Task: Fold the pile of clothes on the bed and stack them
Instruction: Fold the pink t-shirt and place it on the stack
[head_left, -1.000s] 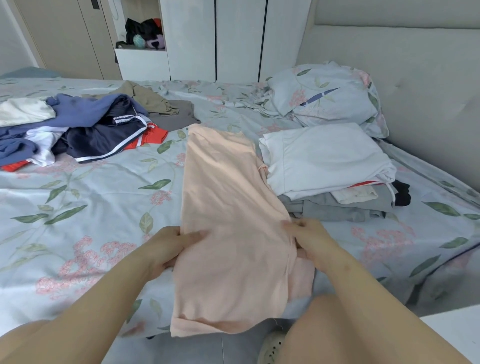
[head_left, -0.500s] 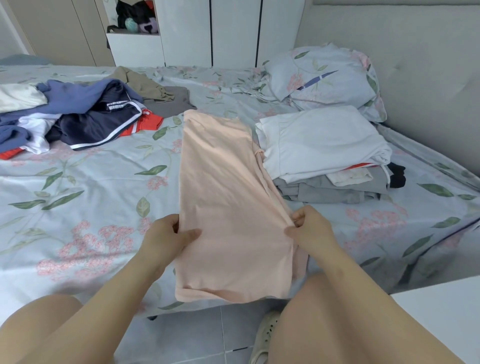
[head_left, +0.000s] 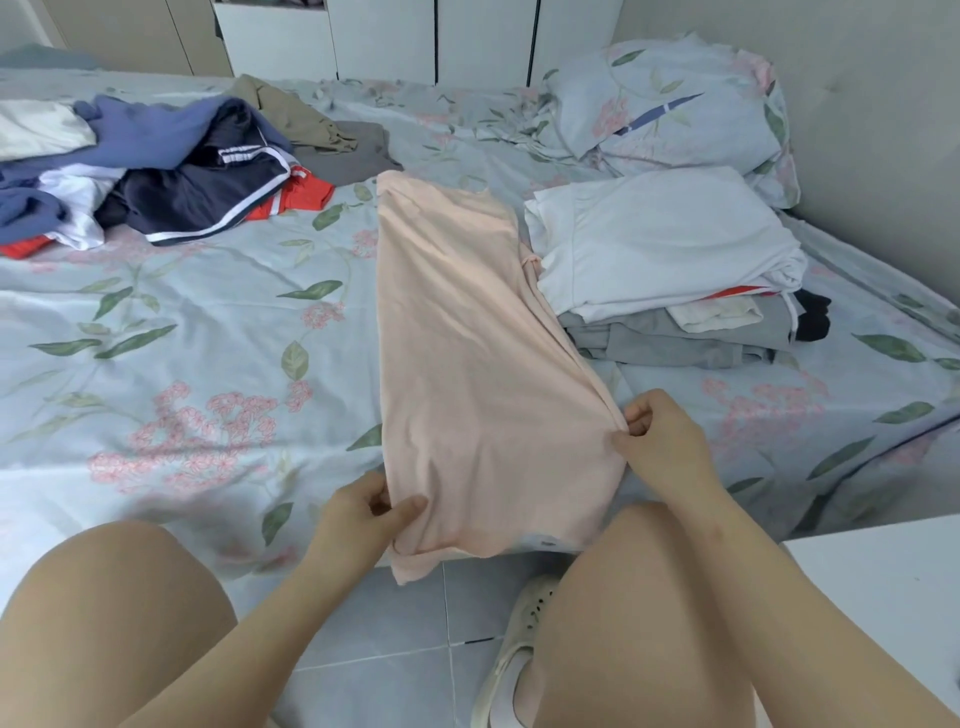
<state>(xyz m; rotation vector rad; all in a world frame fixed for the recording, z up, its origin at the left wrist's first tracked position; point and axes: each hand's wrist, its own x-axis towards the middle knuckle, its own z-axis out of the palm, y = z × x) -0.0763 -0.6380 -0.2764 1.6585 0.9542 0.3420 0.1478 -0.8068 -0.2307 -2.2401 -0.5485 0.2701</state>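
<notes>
Left hand (head_left: 363, 519) and right hand (head_left: 660, 436) have slid hemward, curled fingers pinching both edges of the long folded peach garment (head_left: 467, 353), probably before folding it crosswise.

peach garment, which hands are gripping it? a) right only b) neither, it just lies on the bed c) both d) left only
c: the left hand pinches the near left edge of the peach garment and the right hand pinches its right edge, while its far end lies on the bed.
</notes>
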